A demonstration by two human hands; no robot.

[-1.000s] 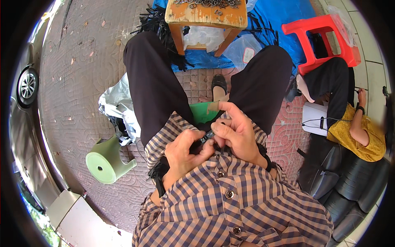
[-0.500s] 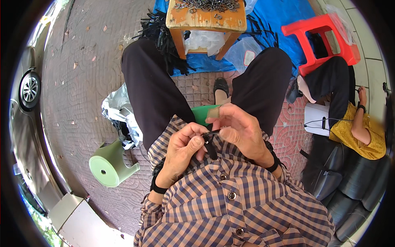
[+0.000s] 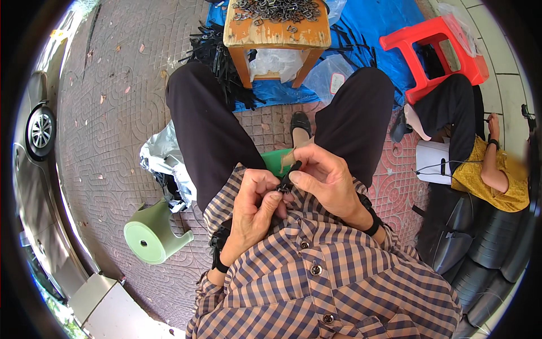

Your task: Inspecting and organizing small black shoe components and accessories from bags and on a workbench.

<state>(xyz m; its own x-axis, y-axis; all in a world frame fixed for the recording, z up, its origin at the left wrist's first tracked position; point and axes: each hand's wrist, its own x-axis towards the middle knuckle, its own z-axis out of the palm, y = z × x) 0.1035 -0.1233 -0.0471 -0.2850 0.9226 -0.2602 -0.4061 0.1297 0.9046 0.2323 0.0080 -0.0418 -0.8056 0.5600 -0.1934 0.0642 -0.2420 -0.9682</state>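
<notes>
A short black strap point(image 3: 292, 174) is pinched between my two hands, above my lap. My left hand point(image 3: 255, 199) grips its lower end, where a small dark piece, perhaps a buckle, is mostly hidden by the fingers. The upper end sits between thumb and index finger of my right hand point(image 3: 326, 179); that index fingertip has a tan wrap. Ahead of my knees, a worn wooden stool point(image 3: 276, 35) bears a heap of small metal buckles point(image 3: 276, 9). Beside the stool lies a pile of black straps point(image 3: 213, 59).
A blue sheet point(image 3: 265, 93) spreads under the stool. At far right stand a red plastic stool point(image 3: 420, 85) and a seated person in a yellow top point(image 3: 485, 175). On my left are a silvery bag point(image 3: 164, 148) and a green foam roll point(image 3: 149, 234). A parked car point(image 3: 45, 192) is further left.
The strap has turned from lying across between my hands to standing more upright. My right fingers have closed in on its upper end, and both hands are nearer together.
</notes>
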